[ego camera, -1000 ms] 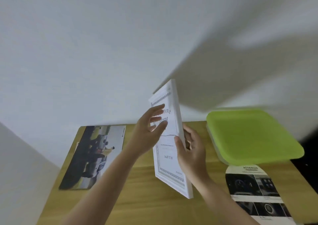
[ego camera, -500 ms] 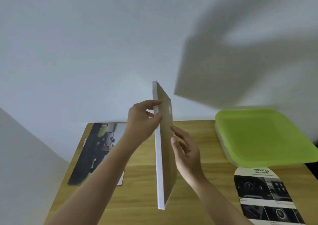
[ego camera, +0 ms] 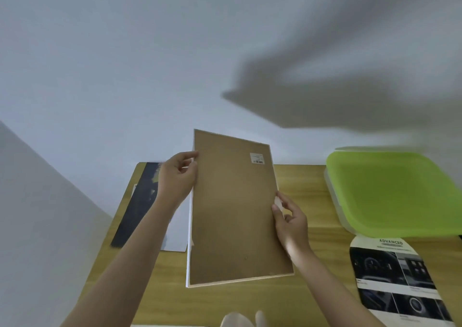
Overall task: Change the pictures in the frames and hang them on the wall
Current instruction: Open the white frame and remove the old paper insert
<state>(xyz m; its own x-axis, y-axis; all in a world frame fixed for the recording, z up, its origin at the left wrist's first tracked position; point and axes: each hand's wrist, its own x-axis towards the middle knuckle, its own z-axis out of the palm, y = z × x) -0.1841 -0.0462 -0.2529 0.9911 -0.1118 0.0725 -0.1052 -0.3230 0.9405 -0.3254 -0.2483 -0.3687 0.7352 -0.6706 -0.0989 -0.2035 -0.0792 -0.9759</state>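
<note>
Frame held upright, brown back toward the camera.
The left hand (ego camera: 178, 176) grips the upper left edge of the frame (ego camera: 235, 209); the right hand (ego camera: 291, 223) pinches the right edge lower down, long axis vertical.

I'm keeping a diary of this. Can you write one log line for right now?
frame: brown back facing camera | left hand: grips left edge | right hand: pinches right edge | step: picture not changed yet

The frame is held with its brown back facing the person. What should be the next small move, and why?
Probably lay the frame back-up on the wooden table. The left hand and right hand both grip its edges, so neither is free to open the backing board and swap the picture.
</note>
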